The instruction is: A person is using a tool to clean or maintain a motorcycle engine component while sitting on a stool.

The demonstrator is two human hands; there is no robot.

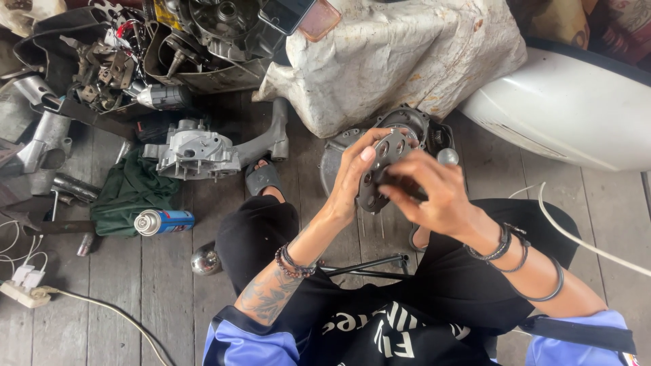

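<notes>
Centrally, just right of the frame's middle, a round dark metal plate [381, 169] with a ring of holes is held up above the person's lap. It is a disc, so it has no clear long axis; its holed face tilts toward the camera and slightly to the upper left, with its lower edge dropping toward the knees. The left hand [354, 177] grips it from the left, fingers curled over the upper rim and thumb along the near side. The right hand [434, 190] closes on it from the right, holding a small dark part [401, 187] against the plate's face; what that part is cannot be told.

Directly behind the plate, on the wooden floor [169, 285], lies a dark round engine cover [413, 125], and above it a crumpled white sack [400, 54]. To the upper right curves a white body panel [569, 108]. Left of centre sits a grey cast engine casing [196, 152], with a green cloth [129, 193] and a blue spray can [164, 221] below it. A heap of metal parts [115, 68] fills the upper left, and a white power strip [24, 288] lies at the lower left edge.
</notes>
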